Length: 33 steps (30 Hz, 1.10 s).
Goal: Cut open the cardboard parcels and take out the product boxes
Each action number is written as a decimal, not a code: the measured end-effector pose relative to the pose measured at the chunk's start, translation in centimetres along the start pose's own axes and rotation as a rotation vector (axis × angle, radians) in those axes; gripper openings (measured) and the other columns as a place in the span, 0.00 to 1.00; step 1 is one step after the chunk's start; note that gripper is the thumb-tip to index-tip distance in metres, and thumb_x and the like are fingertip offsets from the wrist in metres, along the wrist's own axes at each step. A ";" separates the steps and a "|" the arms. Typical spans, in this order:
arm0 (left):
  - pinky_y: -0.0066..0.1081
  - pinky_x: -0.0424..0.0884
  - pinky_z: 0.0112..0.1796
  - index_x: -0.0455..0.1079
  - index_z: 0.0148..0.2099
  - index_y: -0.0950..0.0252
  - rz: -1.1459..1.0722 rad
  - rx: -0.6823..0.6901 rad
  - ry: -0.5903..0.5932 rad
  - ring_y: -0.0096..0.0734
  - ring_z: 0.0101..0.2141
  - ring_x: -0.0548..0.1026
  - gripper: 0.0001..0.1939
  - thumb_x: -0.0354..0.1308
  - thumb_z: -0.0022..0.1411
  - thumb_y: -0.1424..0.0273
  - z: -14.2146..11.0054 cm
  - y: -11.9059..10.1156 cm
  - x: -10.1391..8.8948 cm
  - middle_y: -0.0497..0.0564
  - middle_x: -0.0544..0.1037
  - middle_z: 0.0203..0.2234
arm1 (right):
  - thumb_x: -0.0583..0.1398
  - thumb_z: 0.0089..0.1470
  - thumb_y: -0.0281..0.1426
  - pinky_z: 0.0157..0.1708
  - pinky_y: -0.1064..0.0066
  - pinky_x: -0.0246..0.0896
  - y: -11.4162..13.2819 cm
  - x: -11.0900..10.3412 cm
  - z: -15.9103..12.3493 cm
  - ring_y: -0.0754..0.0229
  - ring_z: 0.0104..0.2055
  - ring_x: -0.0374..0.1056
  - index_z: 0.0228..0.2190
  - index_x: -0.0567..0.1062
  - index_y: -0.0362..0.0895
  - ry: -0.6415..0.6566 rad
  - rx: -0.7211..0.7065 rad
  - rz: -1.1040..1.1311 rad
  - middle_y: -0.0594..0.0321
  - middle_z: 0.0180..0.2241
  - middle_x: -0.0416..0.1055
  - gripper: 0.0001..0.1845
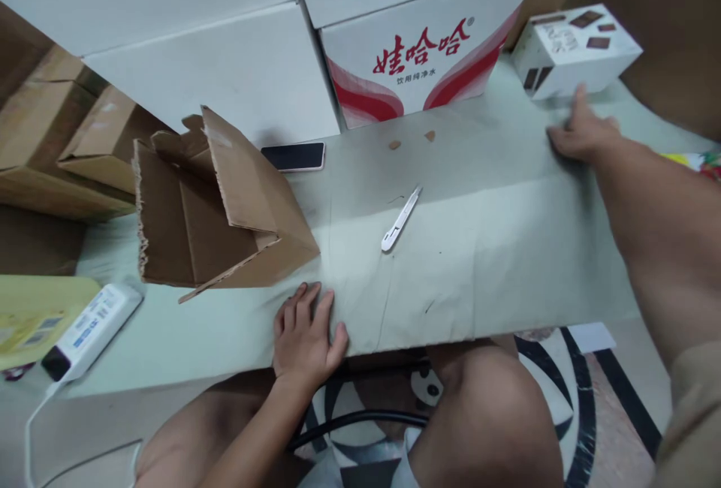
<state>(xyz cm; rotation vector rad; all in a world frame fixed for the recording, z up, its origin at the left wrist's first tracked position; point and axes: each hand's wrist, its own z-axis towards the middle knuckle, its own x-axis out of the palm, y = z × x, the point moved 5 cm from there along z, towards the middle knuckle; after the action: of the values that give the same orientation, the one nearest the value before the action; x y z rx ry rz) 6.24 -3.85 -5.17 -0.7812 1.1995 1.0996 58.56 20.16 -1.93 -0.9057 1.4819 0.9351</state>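
My left hand [304, 334] lies flat near the front edge of the cloth-covered table, fingers apart and nothing in it. Just beyond it stands an open brown cardboard box [270, 210], its flaps raised and edges torn. My right hand [586, 128] reaches out to the far right, index finger stretched and thumb apart. The fingertip is at the lower front side of a white box [591, 67] with brown chocolate-like pictures; whether it presses on the box I cannot tell. A white utility knife [401, 219] lies on the cloth between my hands.
A phone [296, 157] lies behind the cardboard box. Stacked white cartons [417, 52] wall off the back; brown cartons [42, 128] stand at left. A white power strip [95, 330] with a cable and a yellow container [39, 315] are at the left edge. Two small brown scraps [430, 136] lie at the back.
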 end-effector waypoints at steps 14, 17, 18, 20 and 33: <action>0.53 0.58 0.65 0.72 0.64 0.64 -0.280 -0.129 0.131 0.56 0.67 0.64 0.26 0.52 0.69 0.60 0.3 -1.1 -0.3 0.62 0.72 0.63 | 0.41 0.67 0.41 0.73 0.46 0.45 3.1 2.2 -14.7 0.42 0.78 0.45 0.69 0.57 0.41 0.057 -0.149 0.021 0.36 0.73 0.49 0.35; 0.55 0.57 0.66 0.70 0.66 0.66 -0.346 -0.105 0.120 0.58 0.68 0.62 0.27 0.52 0.70 0.61 0.0 -1.3 -0.5 0.64 0.71 0.65 | 0.48 0.70 0.42 0.74 0.46 0.46 4.2 2.8 -19.6 0.43 0.77 0.47 0.68 0.62 0.45 0.065 -0.168 0.027 0.40 0.72 0.52 0.30; 0.56 0.57 0.66 0.69 0.66 0.66 -0.370 -0.099 0.118 0.58 0.68 0.62 0.27 0.52 0.70 0.61 -0.1 -1.4 -0.6 0.65 0.70 0.65 | 0.52 0.69 0.43 0.73 0.42 0.47 4.8 3.0 -21.4 0.42 0.76 0.49 0.66 0.65 0.46 0.073 -0.186 0.032 0.42 0.72 0.55 0.29; 0.57 0.57 0.66 0.69 0.66 0.68 -0.420 -0.097 0.109 0.60 0.68 0.62 0.27 0.54 0.69 0.62 -0.3 -1.5 -0.9 0.66 0.70 0.65 | 0.57 0.66 0.49 0.69 0.34 0.51 6.4 2.9 -25.0 0.39 0.73 0.56 0.60 0.73 0.43 0.106 -0.234 0.042 0.42 0.67 0.64 0.30; 0.44 0.72 0.45 0.77 0.45 0.67 -0.730 0.320 0.098 0.46 0.44 0.77 0.12 0.52 0.67 0.71 2.7 -1.2 -2.9 0.59 0.79 0.40 | 0.44 0.59 0.65 0.23 0.71 0.67 32.1 -3.4 -33.3 0.58 0.25 0.75 0.25 0.79 0.40 0.871 0.054 1.043 0.45 0.30 0.81 0.45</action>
<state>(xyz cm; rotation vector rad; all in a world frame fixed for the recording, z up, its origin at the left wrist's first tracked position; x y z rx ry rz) 8.21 -2.39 -1.86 -0.9206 1.0057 0.2664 16.52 2.40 6.39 -0.4452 2.8477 1.2715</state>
